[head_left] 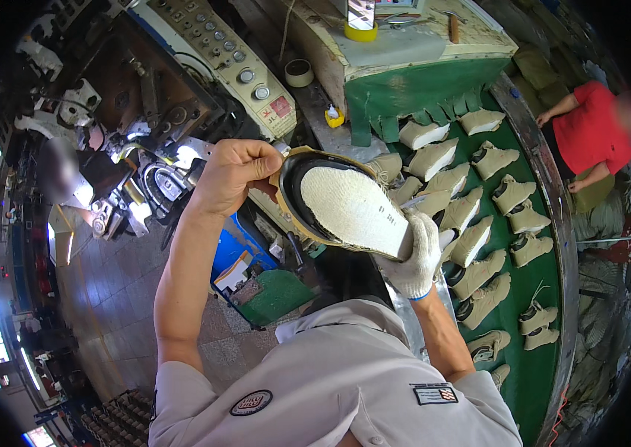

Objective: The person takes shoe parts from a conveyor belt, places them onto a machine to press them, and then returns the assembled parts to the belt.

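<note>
Between my two hands is a tan shoe upper [315,240], bottom side up, with a pale woven insole [353,207] facing me and a dark band around one end. My bare left hand [237,173] pinches the upper's edge at that end between thumb and fingers. At the opposite, narrower end, my right hand [418,257] is closed around the piece in a white knit glove. The underside of the upper is hidden. Left of my left hand stands a machine [159,182] with metal clamping parts.
A green belt [509,290] on the right carries several tan shoes [479,298]. Ahead are a button panel [245,74] and a bench [420,56] with a hammer [453,28]. A blue bin [227,249] stands below. Beyond the belt is a person in red [591,127].
</note>
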Action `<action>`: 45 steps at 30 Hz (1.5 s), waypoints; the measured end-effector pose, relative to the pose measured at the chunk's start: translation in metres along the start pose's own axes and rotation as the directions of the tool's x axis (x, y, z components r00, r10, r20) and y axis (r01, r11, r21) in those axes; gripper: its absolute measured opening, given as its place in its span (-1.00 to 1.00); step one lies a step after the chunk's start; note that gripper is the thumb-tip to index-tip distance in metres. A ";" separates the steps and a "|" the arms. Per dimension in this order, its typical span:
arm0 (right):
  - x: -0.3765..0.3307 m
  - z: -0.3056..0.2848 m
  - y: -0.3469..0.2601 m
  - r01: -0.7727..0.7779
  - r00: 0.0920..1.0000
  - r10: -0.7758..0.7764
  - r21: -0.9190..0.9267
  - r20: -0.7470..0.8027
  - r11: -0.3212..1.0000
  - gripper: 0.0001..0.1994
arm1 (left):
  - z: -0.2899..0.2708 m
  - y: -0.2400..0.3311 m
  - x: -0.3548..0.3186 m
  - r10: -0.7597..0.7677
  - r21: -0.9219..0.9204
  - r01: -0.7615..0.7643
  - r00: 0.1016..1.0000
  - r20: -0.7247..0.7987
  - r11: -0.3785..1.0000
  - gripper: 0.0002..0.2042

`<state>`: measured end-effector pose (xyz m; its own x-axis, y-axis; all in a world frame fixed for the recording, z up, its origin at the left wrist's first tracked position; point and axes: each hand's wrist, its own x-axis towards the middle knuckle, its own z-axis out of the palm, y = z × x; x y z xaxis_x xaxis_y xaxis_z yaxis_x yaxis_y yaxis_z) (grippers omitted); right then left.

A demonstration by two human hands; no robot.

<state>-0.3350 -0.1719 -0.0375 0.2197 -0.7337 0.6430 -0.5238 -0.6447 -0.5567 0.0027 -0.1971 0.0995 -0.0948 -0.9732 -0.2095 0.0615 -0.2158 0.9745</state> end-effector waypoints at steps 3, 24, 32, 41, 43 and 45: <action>-0.005 -0.004 0.008 -0.020 1.000 0.020 0.008 -0.016 1.000 -0.16 | 0.013 0.000 0.009 0.011 0.019 -0.012 1.000 0.014 1.000 -0.82; -0.020 -0.026 0.027 -0.126 0.992 0.126 0.119 0.011 0.985 -0.18 | 0.081 0.028 0.077 0.041 0.657 -0.069 0.997 0.058 0.751 -0.79; -0.038 -0.017 0.041 -0.087 0.994 0.092 0.091 -0.054 0.992 -0.16 | 0.088 0.014 0.079 -0.046 0.442 0.040 0.999 0.003 0.896 -0.79; -0.032 -0.021 0.038 -0.084 0.990 0.080 -0.025 -0.117 0.996 -0.15 | 0.080 0.003 0.076 -0.068 0.175 0.082 0.994 -0.079 0.981 -0.67; -0.030 -0.022 0.038 -0.109 0.987 0.101 -0.055 -0.127 0.992 -0.19 | 0.079 -0.001 0.068 -0.050 0.128 0.067 0.990 -0.133 0.989 -0.63; -0.031 -0.021 0.040 -0.123 0.985 0.112 -0.078 -0.132 0.989 -0.20 | 0.076 -0.008 0.060 -0.060 0.070 0.067 0.994 -0.096 0.995 -0.60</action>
<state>-0.3804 -0.1703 -0.0686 0.0489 -0.7664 0.6405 -0.6092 -0.5310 -0.5890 -0.0787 -0.2481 0.0849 -0.0021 -0.9615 -0.2747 -0.0150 -0.2747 0.9614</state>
